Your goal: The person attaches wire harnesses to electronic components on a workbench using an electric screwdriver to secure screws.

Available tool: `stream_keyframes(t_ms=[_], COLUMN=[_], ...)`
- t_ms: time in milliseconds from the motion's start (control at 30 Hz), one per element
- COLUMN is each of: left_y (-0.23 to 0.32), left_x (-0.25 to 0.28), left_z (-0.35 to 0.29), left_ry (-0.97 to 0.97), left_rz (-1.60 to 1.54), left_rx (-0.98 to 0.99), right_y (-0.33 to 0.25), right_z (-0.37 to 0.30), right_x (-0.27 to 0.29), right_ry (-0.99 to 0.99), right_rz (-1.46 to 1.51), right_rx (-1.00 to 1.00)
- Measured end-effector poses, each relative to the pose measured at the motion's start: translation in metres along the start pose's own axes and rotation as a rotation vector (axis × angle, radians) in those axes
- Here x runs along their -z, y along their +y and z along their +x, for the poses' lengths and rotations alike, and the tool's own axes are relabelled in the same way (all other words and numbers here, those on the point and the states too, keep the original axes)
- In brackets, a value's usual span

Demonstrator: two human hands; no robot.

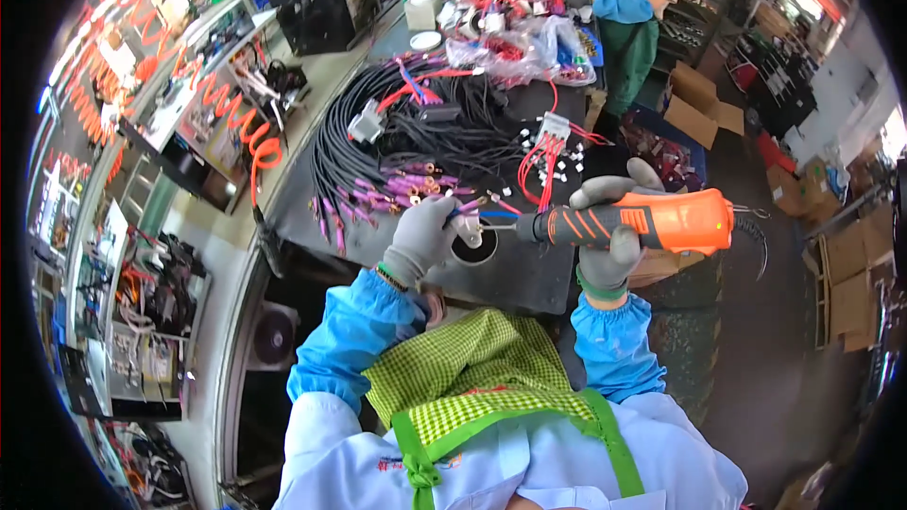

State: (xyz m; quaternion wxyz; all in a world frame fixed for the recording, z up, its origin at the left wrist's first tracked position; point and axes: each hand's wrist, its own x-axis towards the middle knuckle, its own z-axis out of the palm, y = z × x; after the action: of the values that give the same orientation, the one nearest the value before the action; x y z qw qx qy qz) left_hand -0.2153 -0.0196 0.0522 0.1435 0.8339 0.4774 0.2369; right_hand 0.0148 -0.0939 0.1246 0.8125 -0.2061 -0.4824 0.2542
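Note:
My right hand [607,266], in a grey glove, is wrapped round an orange and black electric screwdriver [675,221]. The driver lies nearly level, its bit pointing left. My gloved left hand [421,240] pinches a small pale fitting [468,228] by the bit's tip; whether they touch is unclear. A blue wire [499,214] shows beside the fitting. Just beyond, purple-sleeved ring terminals [406,187] end a large bundle of black cables [351,113]. A white connector [553,127] with red wires lies past the driver's nose. Below the fitting is a round hole [475,247] in the dark tabletop [529,281].
Clear bags and mixed connectors [510,47] are heaped farther back, near a white tub [422,11]. Another person in a green apron [628,55] stands at the far right. A coiled orange hose [257,144] hangs left. An open cardboard box [697,106] sits on the right.

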Motion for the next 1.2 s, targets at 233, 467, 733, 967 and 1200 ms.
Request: stream_keyframes(t_ms=[233, 467, 733, 967, 1200], left_y=[0.019, 0.019, 0.01, 0.013, 0.014], left_x=[0.02, 0.004, -0.004, -0.004, -0.003], left_z=[0.008, -0.003, -0.008, -0.011, -0.012], left_ry=[-0.217, -0.484, -0.504, -0.467, -0.432], left_rz=[-0.354, -1.095, -1.309, -1.347, -1.348], left_rx=[0.096, 0.48, 0.559, 0.607, 0.612], right_y=[-0.011, -0.006, 0.004, 0.005, 0.003], right_z=[0.003, 0.003, -0.004, -0.006, -0.005], right_x=[0.013, 0.013, 0.013, 0.013, 0.013], right_ry=[0.003, 0.021, 0.026, 0.051, 0.064], right_rz=[0.048, 0.024, -0.052, -0.101, -0.129], right_rx=[0.065, 0.044, 0.041, 0.02, 0.024])
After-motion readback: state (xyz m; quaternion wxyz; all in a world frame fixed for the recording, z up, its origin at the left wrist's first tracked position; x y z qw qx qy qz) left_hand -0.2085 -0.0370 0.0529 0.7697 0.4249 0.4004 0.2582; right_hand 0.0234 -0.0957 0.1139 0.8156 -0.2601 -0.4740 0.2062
